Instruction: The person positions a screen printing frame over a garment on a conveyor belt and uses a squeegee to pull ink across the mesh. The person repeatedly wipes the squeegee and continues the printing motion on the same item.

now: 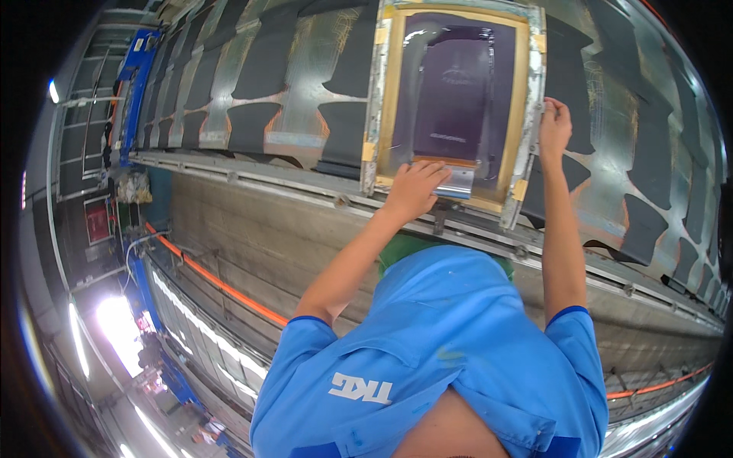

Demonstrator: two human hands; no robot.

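Observation:
A screen-printing frame [537, 114] lies across the long table in front of me, its mesh [454, 84] showing dark purple with a printed shape in the middle. My left hand [414, 189] is closed on a squeegee [456, 182] with a silver metal holder and a brownish blade edge. The squeegee rests on the mesh at the frame's near end. At the frame's right side my right hand [555, 126] has its fingers curled against the outer edge. Its thumb and fingertips are partly hidden, so what they grip does not show fully.
Dark grey cut fabric pieces [267, 72] lie in rows on the shiny table [301, 114], left and right of the frame. A metal rail [298, 178] runs along the table's near edge. An orange pipe [221, 282] and a blue machine post [137, 84] stand left.

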